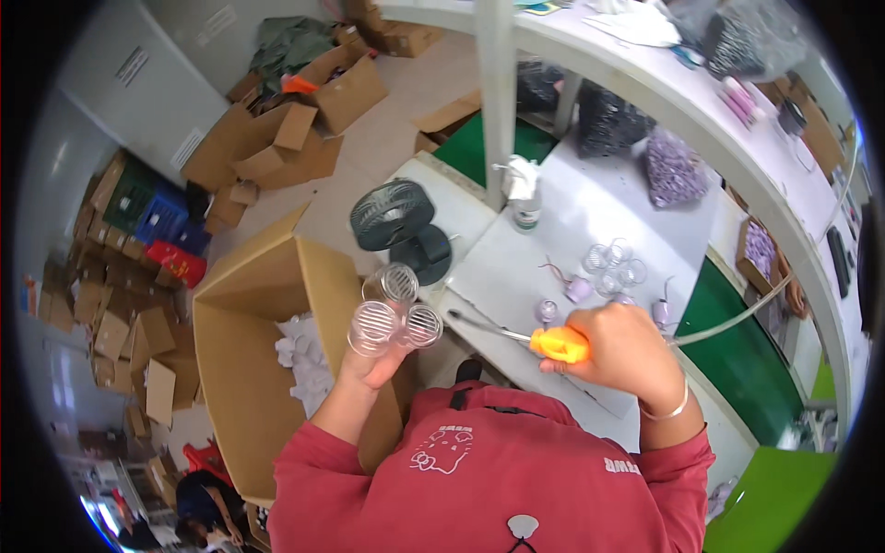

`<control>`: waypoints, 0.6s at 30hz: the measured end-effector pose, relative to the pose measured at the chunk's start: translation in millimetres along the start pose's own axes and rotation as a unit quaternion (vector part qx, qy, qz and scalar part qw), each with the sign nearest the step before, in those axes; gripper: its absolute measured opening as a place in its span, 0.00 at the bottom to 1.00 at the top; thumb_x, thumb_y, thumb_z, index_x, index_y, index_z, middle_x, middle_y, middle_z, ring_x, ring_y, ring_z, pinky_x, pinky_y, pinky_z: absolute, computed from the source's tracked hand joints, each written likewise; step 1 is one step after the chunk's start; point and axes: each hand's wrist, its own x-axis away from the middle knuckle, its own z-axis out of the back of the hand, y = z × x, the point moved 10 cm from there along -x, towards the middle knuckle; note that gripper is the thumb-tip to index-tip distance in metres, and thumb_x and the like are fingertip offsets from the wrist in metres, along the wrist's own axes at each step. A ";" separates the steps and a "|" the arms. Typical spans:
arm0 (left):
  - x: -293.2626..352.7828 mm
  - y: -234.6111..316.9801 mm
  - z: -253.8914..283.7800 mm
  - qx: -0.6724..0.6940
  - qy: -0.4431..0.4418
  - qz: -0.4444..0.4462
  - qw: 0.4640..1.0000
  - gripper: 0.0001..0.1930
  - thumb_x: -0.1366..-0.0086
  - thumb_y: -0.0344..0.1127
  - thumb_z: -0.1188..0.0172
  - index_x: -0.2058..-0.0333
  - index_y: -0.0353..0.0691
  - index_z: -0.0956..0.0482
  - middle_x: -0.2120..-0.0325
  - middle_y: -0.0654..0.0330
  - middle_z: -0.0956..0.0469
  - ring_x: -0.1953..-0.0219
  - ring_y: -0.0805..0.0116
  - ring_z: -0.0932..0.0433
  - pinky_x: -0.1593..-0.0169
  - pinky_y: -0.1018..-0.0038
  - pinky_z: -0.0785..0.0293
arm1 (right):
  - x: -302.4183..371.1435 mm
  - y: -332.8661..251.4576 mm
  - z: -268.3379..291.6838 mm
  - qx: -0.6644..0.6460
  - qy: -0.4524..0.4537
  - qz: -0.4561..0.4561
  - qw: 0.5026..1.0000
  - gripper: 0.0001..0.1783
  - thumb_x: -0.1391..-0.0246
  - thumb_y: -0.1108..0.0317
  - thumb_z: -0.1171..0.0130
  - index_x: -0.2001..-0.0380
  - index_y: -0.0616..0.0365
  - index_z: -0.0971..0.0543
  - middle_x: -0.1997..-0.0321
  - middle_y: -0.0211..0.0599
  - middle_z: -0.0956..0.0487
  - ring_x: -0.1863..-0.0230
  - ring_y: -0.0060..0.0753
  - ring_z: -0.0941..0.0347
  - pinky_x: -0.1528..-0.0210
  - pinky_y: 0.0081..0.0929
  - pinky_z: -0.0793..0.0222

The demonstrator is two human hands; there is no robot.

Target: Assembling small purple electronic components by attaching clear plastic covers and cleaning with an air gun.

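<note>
My left hand grips a clear plastic three-tube piece with ribbed round ends, held over the edge of the large cardboard box. In my right hand is an air blow gun with a yellow-orange body. Its thin metal nozzle points left toward the clear piece, with its tip apart from it. A pale hose runs from behind my right hand. Beyond that hand, a similar clear piece rests on the white table. Around it lie small purple parts, one with wires.
The large open cardboard box at left holds white pieces. A dark fan and a bottle stand beyond my hands. A white post and raised shelf edge border the table. Bagged purple pieces sit farther back.
</note>
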 end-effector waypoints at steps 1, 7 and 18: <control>-1.9 -6.7 -3.9 -0.092 -0.023 0.021 0.995 0.12 0.42 0.32 0.40 0.58 0.40 0.25 0.61 0.59 0.23 0.62 0.62 0.22 0.55 0.64 0.24 | 2.4 21.5 -8.6 0.041 0.019 -0.018 0.999 0.24 0.61 0.45 0.35 0.79 0.59 0.23 0.84 0.41 0.26 0.79 0.44 0.27 0.72 0.36 0.33; -25.6 -87.1 -9.4 -0.795 -0.153 -0.010 0.587 0.09 0.45 0.29 0.43 0.64 0.45 0.22 0.67 0.58 0.26 0.61 0.60 0.25 0.53 0.51 0.34 | -48.5 113.2 -104.9 0.224 0.044 -0.083 0.970 0.09 0.51 0.64 0.47 0.68 0.54 0.23 0.63 0.42 0.22 0.57 0.41 0.27 0.46 0.49 0.45; -138.8 -188.6 -4.1 -0.920 -0.201 -0.043 0.333 0.10 0.47 0.29 0.47 0.64 0.45 0.23 0.63 0.53 0.29 0.54 0.50 0.29 0.45 0.27 0.57 | -146.7 86.2 -123.6 0.171 0.222 0.104 0.954 0.07 0.52 0.69 0.50 0.71 0.53 0.23 0.67 0.32 0.24 0.58 0.39 0.28 0.42 0.55 0.51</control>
